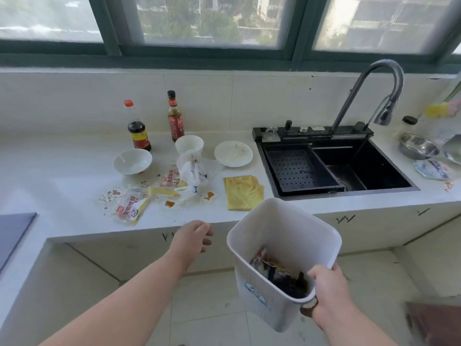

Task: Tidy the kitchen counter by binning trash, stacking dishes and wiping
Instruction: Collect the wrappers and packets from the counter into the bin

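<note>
Head view shows the right hand [329, 293] with its grip clamped on the near rim of the white bin [282, 248], held below the table's [62, 171] front edge to receive the wrappers [139, 201], while the left hand [193, 236] reaches out, fingers apart and holding nothing.

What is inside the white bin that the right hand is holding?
The white bin holds crumpled wrappers and dark scraps at its bottom. Whatever lies beneath them is covered.
</note>
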{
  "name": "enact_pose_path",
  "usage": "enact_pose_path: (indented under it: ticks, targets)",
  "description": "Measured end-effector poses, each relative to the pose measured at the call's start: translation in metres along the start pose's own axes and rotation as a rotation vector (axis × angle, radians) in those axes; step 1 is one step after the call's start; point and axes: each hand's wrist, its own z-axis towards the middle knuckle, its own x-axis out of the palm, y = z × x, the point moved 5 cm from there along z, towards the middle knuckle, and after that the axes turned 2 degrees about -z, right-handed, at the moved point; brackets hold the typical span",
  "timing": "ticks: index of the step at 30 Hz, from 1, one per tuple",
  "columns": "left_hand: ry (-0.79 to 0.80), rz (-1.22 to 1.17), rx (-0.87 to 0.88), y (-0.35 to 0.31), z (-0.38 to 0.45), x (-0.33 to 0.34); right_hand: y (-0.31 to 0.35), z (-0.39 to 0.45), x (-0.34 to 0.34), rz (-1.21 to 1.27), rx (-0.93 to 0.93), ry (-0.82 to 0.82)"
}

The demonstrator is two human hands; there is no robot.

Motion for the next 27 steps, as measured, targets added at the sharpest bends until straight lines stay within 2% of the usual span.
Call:
enact_pose_path:
  ticks: [5,7,9,11,14,16,19,23,27]
  targets:
    - [-0.204,0.402,0.236,-0.015,0.051,-0.079,-0.029,-0.021,0.052,0.144,-0.038,-0.182]
    - [-0.297,0.576,0.281,-0.015,0.076,-0.115,-0.043,-0.032,0.071,0.203,-0.015,-0.232]
    - [-0.343,0.781,0.244,-0.005,0.101,-0.149,-0.058,-0.041,0.086,0.236,-0.004,-0.269]
    - [-0.326,0.948,0.134,0.014,0.124,-0.180,-0.069,-0.051,0.100,0.244,-0.003,-0.314]
    - [-0.236,1.026,-0.069,0.046,0.144,-0.212,-0.078,-0.064,0.121,0.236,-0.018,-0.353]
    - [-0.218,1.059,-0.082,0.059,0.146,-0.215,-0.077,-0.070,0.126,0.218,-0.030,-0.348]
    - [-0.273,0.972,0.026,0.069,0.146,-0.222,-0.078,-0.074,0.136,0.179,-0.060,-0.372]
    - [-0.395,0.497,0.017,0.057,0.136,-0.234,-0.077,-0.083,0.151,0.157,-0.073,-0.353]
    - [-0.485,0.250,0.317,0.004,0.105,-0.228,-0.077,-0.092,0.157,0.184,-0.046,-0.355]
